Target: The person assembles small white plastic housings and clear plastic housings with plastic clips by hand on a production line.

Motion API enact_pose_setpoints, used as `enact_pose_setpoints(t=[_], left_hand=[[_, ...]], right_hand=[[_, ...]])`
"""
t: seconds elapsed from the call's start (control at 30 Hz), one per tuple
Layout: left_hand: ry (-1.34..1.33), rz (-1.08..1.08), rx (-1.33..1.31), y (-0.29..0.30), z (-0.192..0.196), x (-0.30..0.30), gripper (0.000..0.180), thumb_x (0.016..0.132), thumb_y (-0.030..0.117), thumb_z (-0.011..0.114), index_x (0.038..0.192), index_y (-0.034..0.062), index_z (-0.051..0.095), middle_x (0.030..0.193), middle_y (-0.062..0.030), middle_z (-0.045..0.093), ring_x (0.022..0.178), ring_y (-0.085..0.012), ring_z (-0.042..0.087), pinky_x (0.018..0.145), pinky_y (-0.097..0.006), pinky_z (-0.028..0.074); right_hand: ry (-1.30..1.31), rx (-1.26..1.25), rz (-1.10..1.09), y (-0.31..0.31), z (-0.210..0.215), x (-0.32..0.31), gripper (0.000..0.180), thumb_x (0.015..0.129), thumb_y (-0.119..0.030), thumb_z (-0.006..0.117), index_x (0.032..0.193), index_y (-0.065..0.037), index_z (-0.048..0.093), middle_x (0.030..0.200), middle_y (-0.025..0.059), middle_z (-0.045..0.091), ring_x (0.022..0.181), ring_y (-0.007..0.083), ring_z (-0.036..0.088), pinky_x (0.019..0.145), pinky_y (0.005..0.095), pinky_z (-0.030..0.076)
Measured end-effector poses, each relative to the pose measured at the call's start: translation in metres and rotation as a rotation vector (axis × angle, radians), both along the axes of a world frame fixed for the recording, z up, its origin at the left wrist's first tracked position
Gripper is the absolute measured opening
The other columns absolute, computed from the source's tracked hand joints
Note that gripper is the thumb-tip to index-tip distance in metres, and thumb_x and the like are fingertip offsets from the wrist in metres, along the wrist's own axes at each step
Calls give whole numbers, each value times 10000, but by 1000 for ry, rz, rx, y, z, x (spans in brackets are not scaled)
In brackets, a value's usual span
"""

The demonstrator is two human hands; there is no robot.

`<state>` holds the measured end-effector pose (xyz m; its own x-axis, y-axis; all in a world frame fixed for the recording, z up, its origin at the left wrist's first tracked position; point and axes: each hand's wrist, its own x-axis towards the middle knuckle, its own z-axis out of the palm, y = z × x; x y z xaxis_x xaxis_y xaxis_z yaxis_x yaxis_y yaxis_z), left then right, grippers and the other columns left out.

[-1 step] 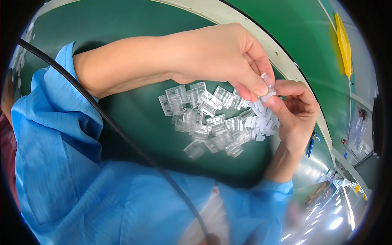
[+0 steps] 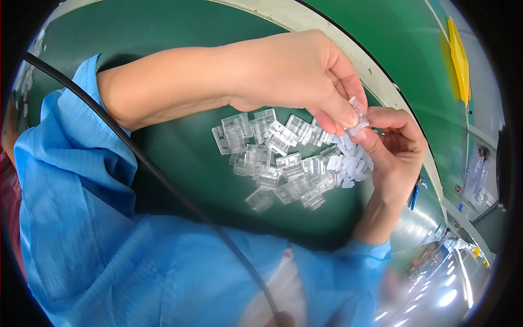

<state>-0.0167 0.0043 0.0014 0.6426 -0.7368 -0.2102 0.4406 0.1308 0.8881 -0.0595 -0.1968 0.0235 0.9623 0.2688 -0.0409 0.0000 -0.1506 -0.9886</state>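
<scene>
Between the fingertips of both hands is a small clear plastic piece (image 2: 357, 121), partly covered by the fingers. My left hand (image 2: 310, 73) reaches across from the left and pinches its upper left side between thumb and fingers. From the lower right, my right hand (image 2: 395, 144) grips the other side with thumb and forefinger. Just below them lies a heap of small milky-white plastic pieces (image 2: 350, 163). Left of that heap, several clear plastic blocks (image 2: 280, 139) are scattered in a loose pile, some overlapping.
The pieces lie on a dark green work surface (image 2: 180, 147) with a pale raised rim (image 2: 376, 79). A black cable (image 2: 163, 177) runs diagonally in front of my blue sleeves. A blue-handled tool (image 2: 415, 196) lies near the rim at right. Something yellow (image 2: 458, 60) stands at the far right.
</scene>
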Motion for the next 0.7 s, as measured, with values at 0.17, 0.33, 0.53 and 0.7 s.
enact_pose_setpoints(t=[0.17, 0.33, 0.53, 0.7], left_hand=[[-13, 35, 12, -1, 1, 0, 215, 758, 65, 651, 907, -82, 600, 827, -137, 636, 764, -167, 631, 711, -254, 516], [2, 44, 9, -3, -3, 0, 201, 792, 77, 637, 953, -41, 612, 820, -101, 648, 729, -131, 634, 667, -225, 512], [13, -3, 46, -3, 2, 1, 177, 752, 49, 648, 864, -78, 597, 797, -135, 630, 732, -169, 634, 669, -250, 516], [4, -5, 55, -2, 0, 0, 177, 775, 73, 645, 893, -52, 605, 801, -108, 638, 728, -142, 632, 655, -229, 509]], right_hand=[[-99, -131, -109, 7, 3, -5, 181, 704, 126, 666, 853, 56, 590, 865, 101, 609, 782, 125, 588, 660, 224, 520], [-31, -64, -25, 0, 4, 1, 197, 701, 121, 668, 877, 62, 604, 866, 109, 622, 782, 145, 608, 657, 234, 540], [-331, -259, 88, -10, 0, 3, 215, 667, 116, 695, 864, 70, 622, 837, 112, 641, 764, 157, 631, 659, 249, 550], [-389, -274, 113, -7, 1, 4, 222, 657, 129, 692, 860, 77, 616, 843, 118, 641, 760, 156, 637, 659, 252, 554]])
